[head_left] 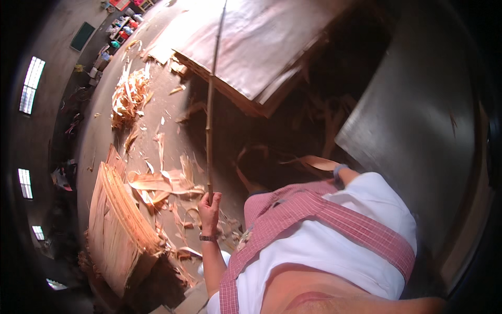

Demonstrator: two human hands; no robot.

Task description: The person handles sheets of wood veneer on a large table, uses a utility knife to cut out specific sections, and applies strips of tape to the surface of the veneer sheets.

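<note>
My left hand is closed around the lower end of a long thin bamboo stick. The stick rises almost straight and reaches past a stack of wood veneer sheets. A dark watch sits on my left wrist. On the right, my right forearm wears a bluish band at the wrist and points toward the dark area below the stack. A pale orange shape, like a veneer strip or part of the hand, shows just past the band. The fingers of my right hand cannot be made out.
A thick bundle of veneer stands at the lower left. Loose strips and a heap of shavings litter the floor. A large grey panel lies at the right. Shelves with various goods line the far left wall.
</note>
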